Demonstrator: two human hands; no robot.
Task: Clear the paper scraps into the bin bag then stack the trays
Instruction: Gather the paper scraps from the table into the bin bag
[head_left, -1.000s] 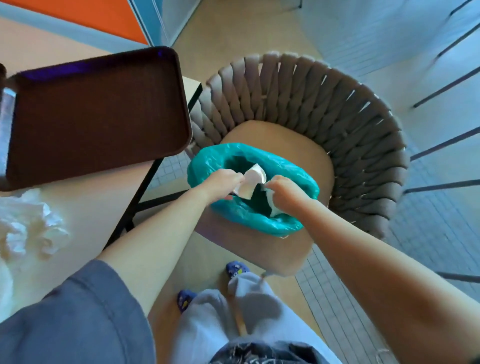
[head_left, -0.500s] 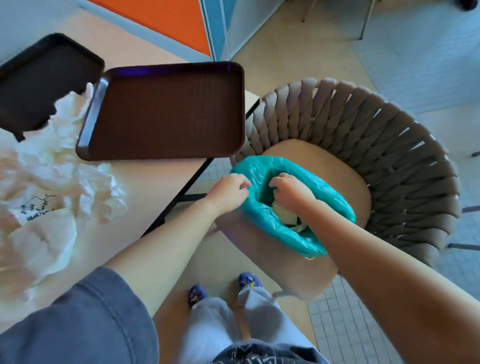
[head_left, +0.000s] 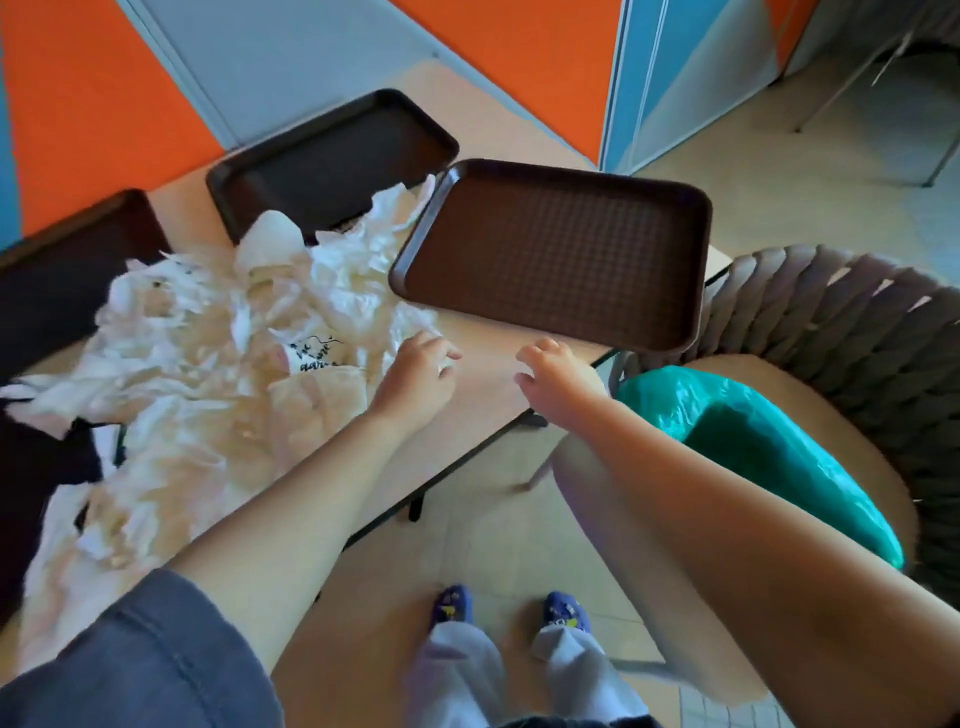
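A big heap of white and cream paper scraps (head_left: 208, 353) covers the left half of the table. My left hand (head_left: 418, 376) rests at the heap's right edge, fingers curled on a small white scrap. My right hand (head_left: 556, 374) hovers over bare tabletop near the table's corner, fingers apart and holding nothing. A brown tray (head_left: 561, 249) lies at the table's right end, beyond both hands. A second dark tray (head_left: 332, 156) sits farther back, a third (head_left: 57, 270) at the left. The teal bin bag (head_left: 769, 447) stands open on a chair seat to the right.
The woven grey chair (head_left: 857, 332) wraps around the bin bag, close to the table's corner. The table edge (head_left: 467, 457) runs diagonally below my arms. Orange and blue wall panels (head_left: 519, 62) stand behind the table. My feet (head_left: 509, 613) are on the tan floor.
Both hands have left the bin bag and swung left over the table. The scrap held earlier stayed in the bag. My view turned left, bringing the paper heap and more trays into sight.
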